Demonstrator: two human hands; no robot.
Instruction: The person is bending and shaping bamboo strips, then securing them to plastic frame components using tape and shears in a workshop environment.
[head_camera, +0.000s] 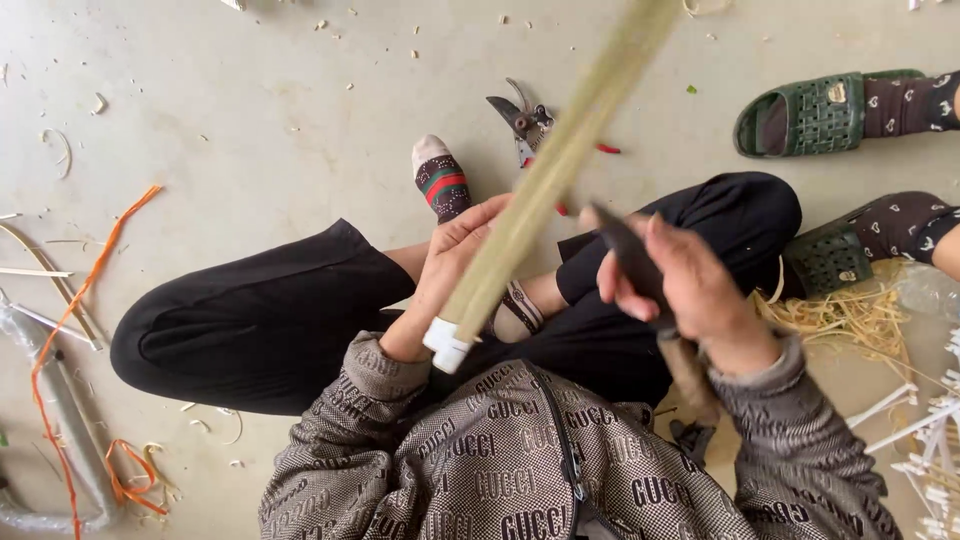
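I sit cross-legged on the floor in black trousers. My left hand (452, 268) grips a long pale green-yellow bamboo strip (560, 160) that rises toward the camera; a white taped guard covers my left thumb near the strip's lower end. My right hand (690, 285) is closed around a dark-bladed knife (625, 255) with a wooden handle, the blade tip resting against the strip's edge. Red-handled pruning shears (528, 125) lie on the floor just beyond my striped-sock foot (440, 180).
Another person's feet in green sandals (815, 115) and patterned socks are at the upper right. A pile of bamboo shavings (860, 320) and white sticks (925, 420) lie on the right. Orange strips (85, 290), bamboo slivers and a plastic-wrapped bundle (70, 440) lie left.
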